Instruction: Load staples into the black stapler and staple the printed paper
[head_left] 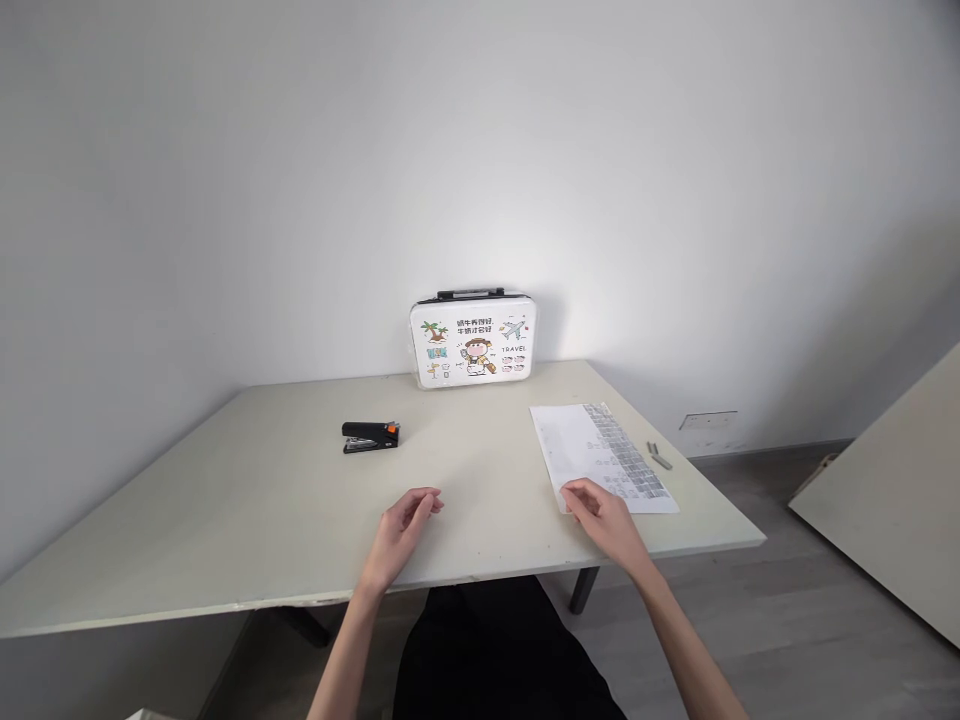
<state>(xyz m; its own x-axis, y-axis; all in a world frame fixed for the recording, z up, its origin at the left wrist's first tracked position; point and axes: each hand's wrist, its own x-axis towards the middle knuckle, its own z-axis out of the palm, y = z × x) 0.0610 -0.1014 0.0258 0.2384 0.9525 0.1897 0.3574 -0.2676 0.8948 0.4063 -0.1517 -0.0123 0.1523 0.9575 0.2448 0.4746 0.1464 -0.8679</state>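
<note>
Near the front edge of the table, my left hand [405, 532] rests with its fingers loosely curled together and nothing visible in it. My right hand [606, 518] is closed in the same way, over the near left corner of a printed sheet of paper [574, 450]; whether its fingertips touch the sheet I cannot tell. The sheet lies flat, with a grey block pattern along its right side. A black stapler [370, 437] with an orange part lies beyond my left hand, to its left. Two small staple strips [660, 460] lie right of the sheet.
At the back of the pale table [225, 500] a white case [474, 342] with cartoon prints and a black handle stands upright against the wall. A wall socket plate [708, 420] sits low at the right. A pale panel [892, 510] stands beyond the table's right end.
</note>
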